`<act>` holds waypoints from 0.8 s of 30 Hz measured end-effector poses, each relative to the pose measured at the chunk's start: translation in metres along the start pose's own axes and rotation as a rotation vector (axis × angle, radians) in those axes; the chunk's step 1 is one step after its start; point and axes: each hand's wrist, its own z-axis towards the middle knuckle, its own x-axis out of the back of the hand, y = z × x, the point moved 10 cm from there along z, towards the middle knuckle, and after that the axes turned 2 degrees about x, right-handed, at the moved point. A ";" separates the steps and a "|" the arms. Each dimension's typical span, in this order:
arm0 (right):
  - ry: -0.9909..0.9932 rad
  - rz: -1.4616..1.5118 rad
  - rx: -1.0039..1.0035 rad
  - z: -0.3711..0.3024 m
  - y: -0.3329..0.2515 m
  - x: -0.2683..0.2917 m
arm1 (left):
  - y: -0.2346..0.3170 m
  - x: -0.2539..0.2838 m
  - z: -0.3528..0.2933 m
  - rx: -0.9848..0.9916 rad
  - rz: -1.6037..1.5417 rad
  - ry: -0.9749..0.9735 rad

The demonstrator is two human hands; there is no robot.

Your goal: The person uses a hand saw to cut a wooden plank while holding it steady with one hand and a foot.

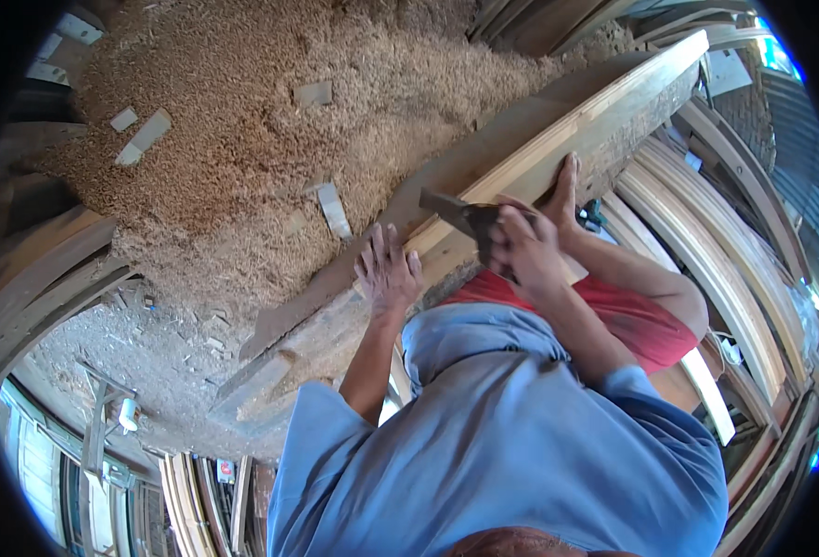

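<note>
A long pale squared timber [595, 110] slants from the upper right down toward the middle, on its edge in front of my lap. My right hand [526, 243] is wrapped round a short adze-like tool [450, 206] with a flat dark blade. Its blade lies over the timber's upper edge, and I cannot tell whether it touches. Motion smears this hand a little. At the timber's near left end, my left hand [389, 271] rests with fingers spread. My bare foot [565, 190] presses against the timber's near side.
Under the timber lies a rough heavy beam [265, 376]. Wood chips [233, 121] cover the floor beyond, with several offcuts [144, 136] among them. Curved wooden pieces are stacked at the right [706, 232] and left [47, 269]. A white cylinder [129, 415] is at lower left.
</note>
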 end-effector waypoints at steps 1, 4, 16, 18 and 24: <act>-0.022 -0.001 0.024 -0.017 0.001 0.010 | -0.001 -0.001 -0.002 0.000 -0.006 -0.033; 0.007 -0.092 0.027 -0.026 -0.014 0.009 | -0.002 -0.003 -0.001 0.013 -0.027 -0.068; -0.012 -0.157 -0.017 -0.023 -0.018 0.003 | -0.001 0.000 -0.003 -0.035 0.006 -0.004; -0.092 -0.309 -0.002 0.024 0.013 0.004 | 0.001 0.004 -0.004 -0.027 0.005 0.005; -0.115 -0.367 0.040 0.051 0.030 -0.014 | -0.002 -0.001 -0.001 0.054 -0.005 -0.097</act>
